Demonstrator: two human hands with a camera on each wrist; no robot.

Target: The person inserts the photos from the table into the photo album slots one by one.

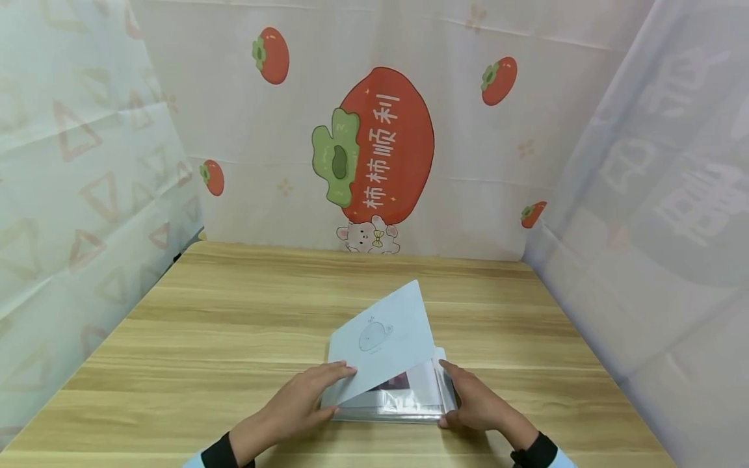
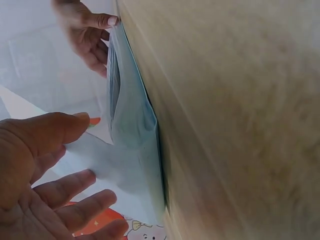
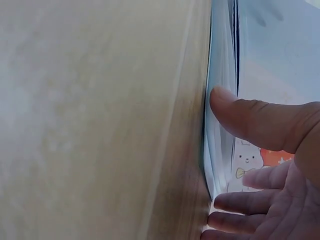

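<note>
In the head view a folder with clear plastic sleeves [image 1: 404, 411] lies near the table's front edge. Its pale blue cover [image 1: 389, 335], drawn with a small whale, stands lifted and slanted, baring part of a dark picture [image 1: 398, 382] beneath the plastic. At the cover's left edge is my left hand [image 1: 298, 400], thumb and fingers spread; the left wrist view shows the fingers apart and loosely bent. My right hand [image 1: 476, 398] rests against the folder's right side, thumb at the front corner. In the right wrist view its fingers extend past the page edges [image 3: 222, 125].
The wood-grain table [image 1: 205, 338] extends behind and to both sides of the folder. A pale cloth backdrop [image 1: 234, 130] printed with red persimmons stands at the back, with cloth walls at the left [image 1: 70, 195] and right [image 1: 643, 195].
</note>
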